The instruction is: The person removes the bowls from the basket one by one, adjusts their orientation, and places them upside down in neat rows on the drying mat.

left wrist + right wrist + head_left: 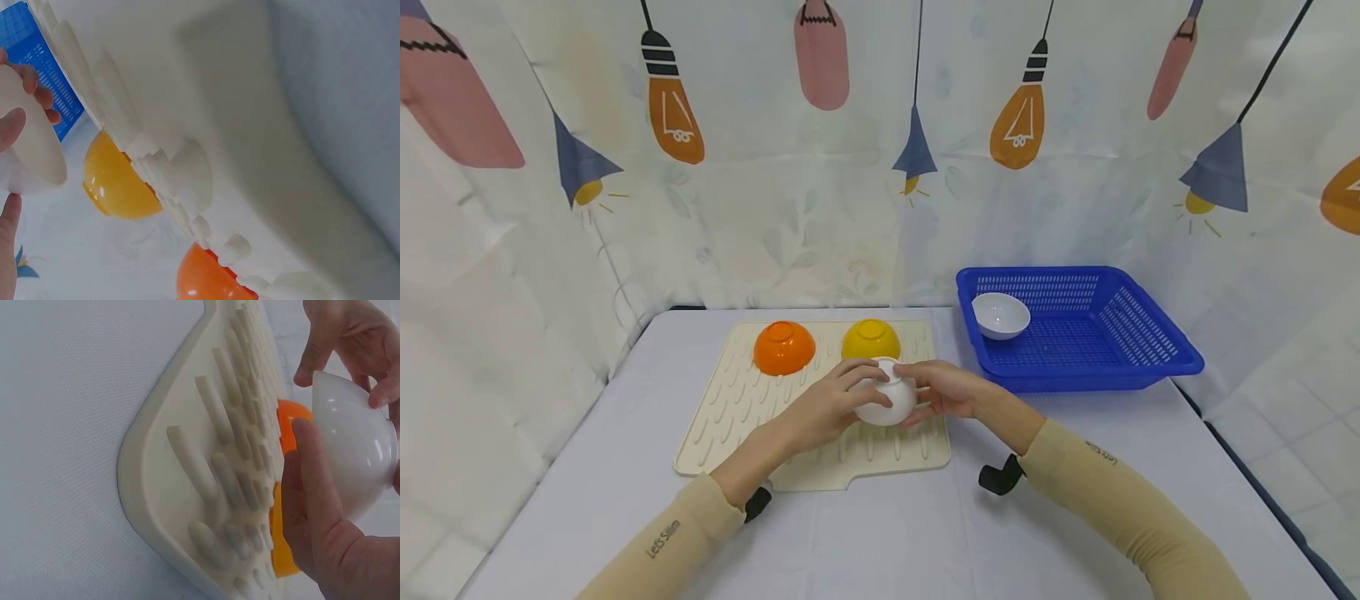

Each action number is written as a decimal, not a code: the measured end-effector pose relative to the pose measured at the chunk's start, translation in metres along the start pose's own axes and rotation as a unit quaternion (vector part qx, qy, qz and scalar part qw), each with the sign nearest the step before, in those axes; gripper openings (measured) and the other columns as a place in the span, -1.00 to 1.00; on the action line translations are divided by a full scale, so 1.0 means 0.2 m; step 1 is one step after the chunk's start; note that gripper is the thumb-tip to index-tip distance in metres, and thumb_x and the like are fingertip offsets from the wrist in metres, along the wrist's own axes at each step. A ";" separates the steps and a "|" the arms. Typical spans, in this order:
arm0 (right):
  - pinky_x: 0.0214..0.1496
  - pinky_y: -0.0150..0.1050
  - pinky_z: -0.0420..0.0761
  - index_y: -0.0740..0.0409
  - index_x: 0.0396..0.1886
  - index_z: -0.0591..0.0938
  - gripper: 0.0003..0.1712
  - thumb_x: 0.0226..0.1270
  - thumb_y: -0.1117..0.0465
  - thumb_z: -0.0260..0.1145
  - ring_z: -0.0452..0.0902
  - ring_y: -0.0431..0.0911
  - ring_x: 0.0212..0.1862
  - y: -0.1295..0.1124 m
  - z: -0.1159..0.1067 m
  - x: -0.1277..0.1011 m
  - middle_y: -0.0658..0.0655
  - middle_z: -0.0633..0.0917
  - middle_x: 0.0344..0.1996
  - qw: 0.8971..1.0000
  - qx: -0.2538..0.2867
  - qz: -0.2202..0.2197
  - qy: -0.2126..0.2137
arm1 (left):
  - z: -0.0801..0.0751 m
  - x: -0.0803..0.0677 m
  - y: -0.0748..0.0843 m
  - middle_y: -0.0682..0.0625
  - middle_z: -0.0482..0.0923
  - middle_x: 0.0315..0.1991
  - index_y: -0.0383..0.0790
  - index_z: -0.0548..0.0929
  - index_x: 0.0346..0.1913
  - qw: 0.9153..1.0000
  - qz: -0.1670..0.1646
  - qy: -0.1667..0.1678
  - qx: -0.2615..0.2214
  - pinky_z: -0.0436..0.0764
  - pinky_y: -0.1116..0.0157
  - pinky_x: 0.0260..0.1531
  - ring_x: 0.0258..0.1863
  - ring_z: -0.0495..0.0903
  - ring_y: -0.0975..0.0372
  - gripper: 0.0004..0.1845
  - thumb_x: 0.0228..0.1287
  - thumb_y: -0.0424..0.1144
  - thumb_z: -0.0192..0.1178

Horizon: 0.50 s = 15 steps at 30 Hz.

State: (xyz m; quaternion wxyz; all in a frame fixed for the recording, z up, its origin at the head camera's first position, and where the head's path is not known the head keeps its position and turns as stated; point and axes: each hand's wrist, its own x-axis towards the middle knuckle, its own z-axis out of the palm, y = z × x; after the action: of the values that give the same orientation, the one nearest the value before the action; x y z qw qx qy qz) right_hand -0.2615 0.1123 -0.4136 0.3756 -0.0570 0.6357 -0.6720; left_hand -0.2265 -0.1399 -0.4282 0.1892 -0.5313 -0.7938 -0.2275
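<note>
Just now, both hands grip one bowl point(895, 410), holding it bottom up above the mat point(718, 425), with its foot ring on top. The left hand point(820, 408) has it from the left, fingers bent over the outer wall. The right hand point(951, 388) has it from the right, thumb up near the foot and fingers lower down by the rim. Both wrist views show the held bowl clear of the mat, its wall smooth and white. Behind it, the yellow bowl point(871, 338) sits upside down toward the back of the mat, its near side partly hidden in the head view. Left of that, and apart from it, the orange bowl point(784, 350) also lies face down. The mat is cream, ridged, and lies on the white-covered table point(910, 542). Beyond the right hand, at the back right, stands a blue basket point(1067, 380); another white bowl point(1002, 315) is in its left part, mouth up and tilted. A lamp-print curtain point(842, 225) hangs behind.
</note>
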 end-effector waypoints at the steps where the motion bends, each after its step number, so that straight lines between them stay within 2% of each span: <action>1: -0.05 0.04 0.73 0.30 0.42 0.38 -0.40 0.63 -0.01 0.14 0.57 0.19 0.15 0.00 0.00 0.00 0.33 0.49 0.25 1.000 0.000 0.000 0.001 | 0.00 0.00 0.00 -0.05 0.51 0.22 -0.03 0.67 -0.01 1.000 0.001 0.001 0.001 0.47 0.08 0.32 0.35 0.35 0.00 -0.49 0.04 -0.62 0.49; 7: -0.06 0.05 0.73 0.32 0.41 0.38 -0.40 0.61 0.00 0.17 0.57 0.19 0.15 0.01 0.00 0.00 0.34 0.49 0.24 1.000 0.001 -0.003 0.009 | -0.01 0.01 0.02 -0.08 0.51 0.25 -0.05 0.68 -0.02 1.000 -0.002 -0.003 0.003 0.45 0.07 0.33 0.36 0.34 -0.01 -0.45 -0.02 -0.66 0.49; 12: -0.07 0.06 0.73 0.34 0.41 0.36 -0.38 0.59 0.02 0.18 0.57 0.20 0.14 0.01 0.01 0.00 0.35 0.48 0.24 1.000 -0.004 -0.005 0.014 | -0.01 0.01 0.02 -0.09 0.46 0.31 -0.04 0.67 0.00 1.000 -0.012 -0.010 -0.002 0.44 0.06 0.33 0.37 0.32 -0.01 -0.48 -0.01 -0.54 0.55; 15: -0.08 0.07 0.73 0.35 0.41 0.35 -0.38 0.59 0.04 0.18 0.57 0.21 0.14 0.01 0.01 0.00 0.36 0.46 0.25 1.000 -0.003 -0.006 0.013 | 0.00 0.00 0.02 -0.11 0.41 0.35 -0.04 0.65 0.06 0.999 -0.031 -0.007 -0.015 0.45 0.03 0.32 0.38 0.30 -0.01 -0.48 0.04 -0.46 0.56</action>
State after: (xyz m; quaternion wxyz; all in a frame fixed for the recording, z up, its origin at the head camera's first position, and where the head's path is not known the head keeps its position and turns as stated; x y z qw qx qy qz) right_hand -0.2596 0.1118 -0.4155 0.3634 -0.0530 0.6418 -0.6732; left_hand -0.2236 -0.1387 -0.4272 0.1687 -0.5109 -0.8077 -0.2412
